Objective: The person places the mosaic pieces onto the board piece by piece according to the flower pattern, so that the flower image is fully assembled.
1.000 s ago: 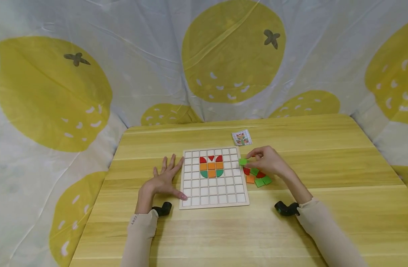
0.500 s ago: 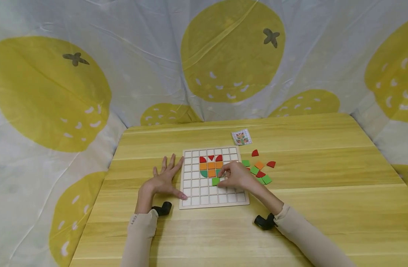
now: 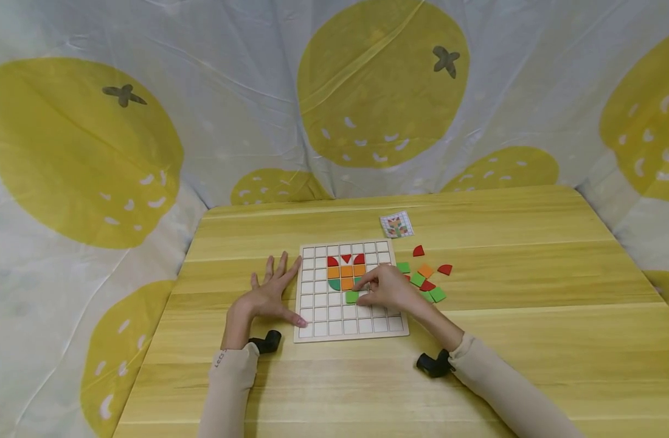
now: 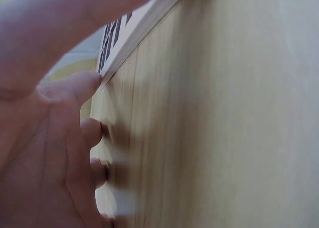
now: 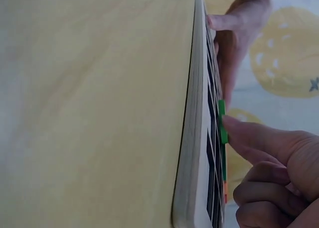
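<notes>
A wooden grid board [image 3: 320,314] lies on the table. On it sit red pieces [image 3: 346,260], orange squares [image 3: 347,272] and dark green quarter-rounds [image 3: 334,284]; the right-hand one is partly hidden. My right hand [image 3: 386,289] pinches a light green square tile [image 3: 351,297] between thumb and forefinger, just below the lowest orange square. In the right wrist view the green tile [image 5: 223,122] is at the board's surface, the other fingers curled. My left hand [image 3: 266,298] spreads its fingers along the board's left side, its thumb on the lower left corner.
Right of the board lie loose green tiles [image 3: 437,294], an orange tile [image 3: 425,271] and red quarter-rounds [image 3: 445,269]. A small pattern card [image 3: 397,225] lies behind them. Black wrist devices [image 3: 433,364] sit at both sleeves. A lemon-print cloth [image 3: 247,91] hangs behind the table.
My right hand has carried the green tile left from beside the board to over the middle column, then shifted it slightly left. My left hand has stayed in place.
</notes>
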A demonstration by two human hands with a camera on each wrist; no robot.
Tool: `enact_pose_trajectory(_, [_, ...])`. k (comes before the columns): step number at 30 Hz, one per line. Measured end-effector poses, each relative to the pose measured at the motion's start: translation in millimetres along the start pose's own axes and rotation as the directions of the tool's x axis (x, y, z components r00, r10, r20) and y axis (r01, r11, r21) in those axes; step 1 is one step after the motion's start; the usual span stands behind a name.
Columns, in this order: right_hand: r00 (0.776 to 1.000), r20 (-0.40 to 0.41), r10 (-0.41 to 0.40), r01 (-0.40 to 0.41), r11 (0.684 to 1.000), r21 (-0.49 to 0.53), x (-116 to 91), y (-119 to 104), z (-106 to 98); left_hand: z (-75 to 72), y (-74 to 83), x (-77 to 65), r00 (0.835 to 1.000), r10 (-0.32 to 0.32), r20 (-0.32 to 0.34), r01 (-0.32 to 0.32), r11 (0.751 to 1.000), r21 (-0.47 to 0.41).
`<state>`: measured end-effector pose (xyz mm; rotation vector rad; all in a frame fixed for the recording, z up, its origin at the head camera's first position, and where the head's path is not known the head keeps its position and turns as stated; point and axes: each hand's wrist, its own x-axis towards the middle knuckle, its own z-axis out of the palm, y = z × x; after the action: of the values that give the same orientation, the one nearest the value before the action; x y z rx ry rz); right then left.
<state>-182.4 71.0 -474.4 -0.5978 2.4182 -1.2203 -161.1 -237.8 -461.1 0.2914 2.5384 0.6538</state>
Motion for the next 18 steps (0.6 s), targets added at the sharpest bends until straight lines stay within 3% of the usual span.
enact_pose_trajectory(13, [0.999, -0.028, -0.026, 0.021, 0.988, -0.153, 3.1, -15.0, 6.9, -0.8, 1.7, -0.7, 1.000, 0.003, -0.002, -0.003, 1.000, 0.001])
enact_pose_trajectory(18, [0.999, 0.022, -0.043, 0.045, 0.995, -0.091, 2.7, -13.0, 5.6, -1.0, 1.0, -1.3, 1.000, 0.006, -0.002, -0.006, 1.000, 0.004])
